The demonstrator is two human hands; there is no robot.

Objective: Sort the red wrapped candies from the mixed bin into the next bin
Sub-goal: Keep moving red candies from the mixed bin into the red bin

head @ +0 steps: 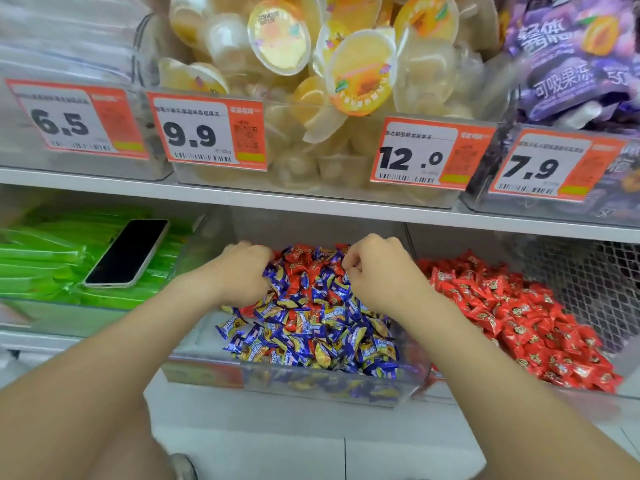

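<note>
The clear plastic mixed bin [277,393] holds crinkly blue candies [311,341] nearest, with red wrapped candies [304,268] farther in. There the left hand [242,271] and right hand [377,275] curl their fingers into the pile, and any pinch is hidden. The next bin [467,386], to the right, is heaped with red.

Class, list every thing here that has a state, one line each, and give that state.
left hand, fingers curled into the mixed candies; hold hidden.
right hand, fingers curled on the same pile; hold hidden.
mixed bin, holds blue and red together.
next bin, red candies only.
phone, screen dark, face up on green packets.
</note>
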